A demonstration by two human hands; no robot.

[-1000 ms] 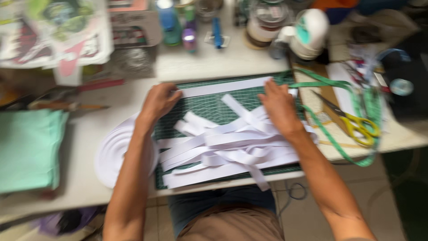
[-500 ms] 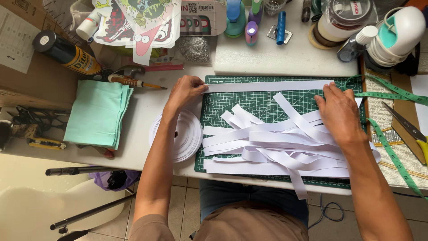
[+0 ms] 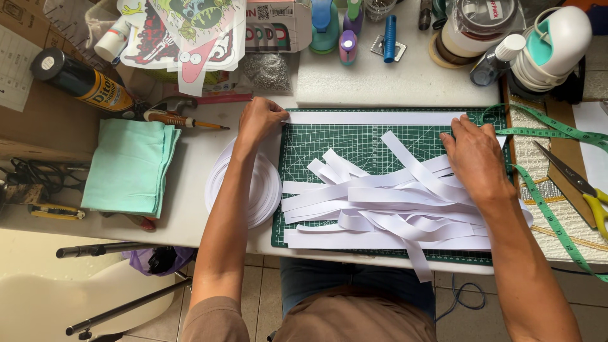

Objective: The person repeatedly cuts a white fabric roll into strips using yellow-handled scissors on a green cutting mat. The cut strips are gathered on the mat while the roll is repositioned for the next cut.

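A white table carries a gridded green cutting mat. Across it sprawls a loose heap of already cut, thin, curling white paper strips. One long flat strip lies along the mat's far edge: the left hand pinches its end, the right hand presses flat.

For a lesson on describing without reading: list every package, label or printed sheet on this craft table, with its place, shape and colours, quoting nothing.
Spray can: top left, lying down, black cylinder with a yellow label.
Cardboard box: top centre, white, with a barcode and a red patch.
Cartoon cut-out sheets: top, left of the box, white with red, green and yellow figures.
Clear jar: top right, round, red label on its lid.
No screens visible.
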